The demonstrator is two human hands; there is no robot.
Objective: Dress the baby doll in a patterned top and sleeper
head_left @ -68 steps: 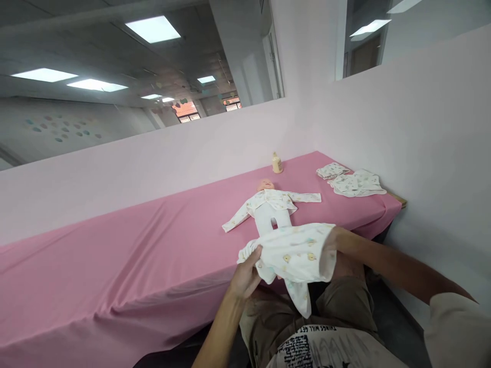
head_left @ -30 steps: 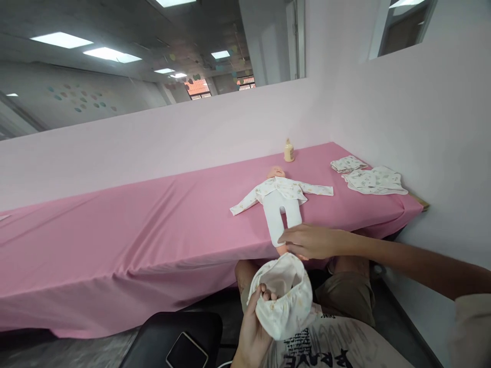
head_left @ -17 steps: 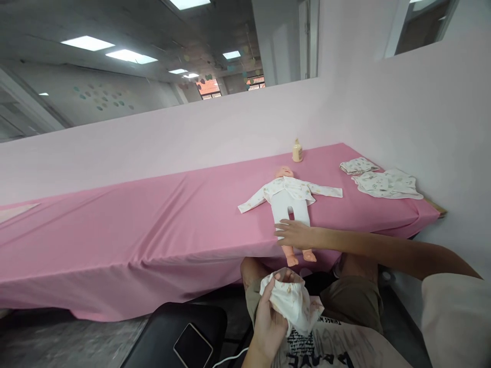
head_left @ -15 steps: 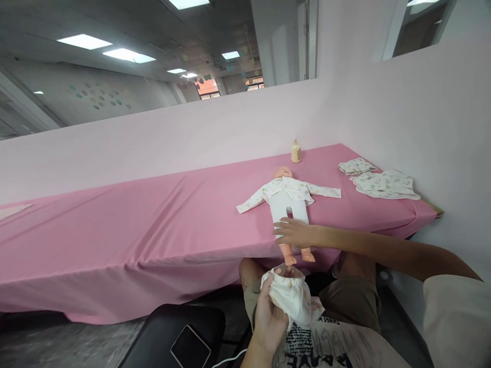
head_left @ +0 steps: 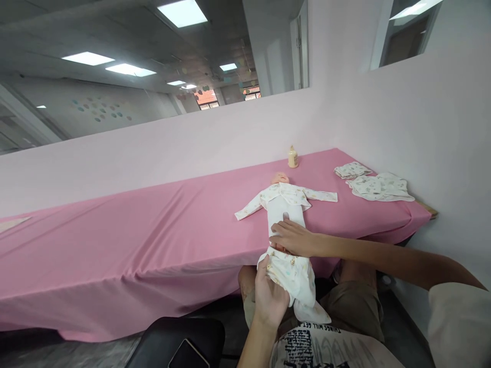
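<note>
A baby doll (head_left: 286, 212) lies on its back on the pink-covered table, in a white printed long-sleeved top and white leggings, its legs toward me. My left hand (head_left: 268, 296) is closed on a pair of white printed baby pants (head_left: 293, 278), its waist facing the doll. The pants hang over my lap, and their waistband is at the doll's feet, which are mostly hidden. Across the doll's lower legs lies my right hand (head_left: 293, 237), fingers bent over them and holding them close together.
A cream pump bottle (head_left: 293, 157) stands behind the doll's head. Folded printed baby clothes (head_left: 379, 187) lie at the table's right end. On a black stool (head_left: 169, 335) at my left rests a phone (head_left: 188, 355). A wall with a mirror or window borders the table (head_left: 153, 230).
My left hand has raised the pants up to the doll's feet, which were bare in view before. My right hand has closed on the lower legs, drawing them together.
</note>
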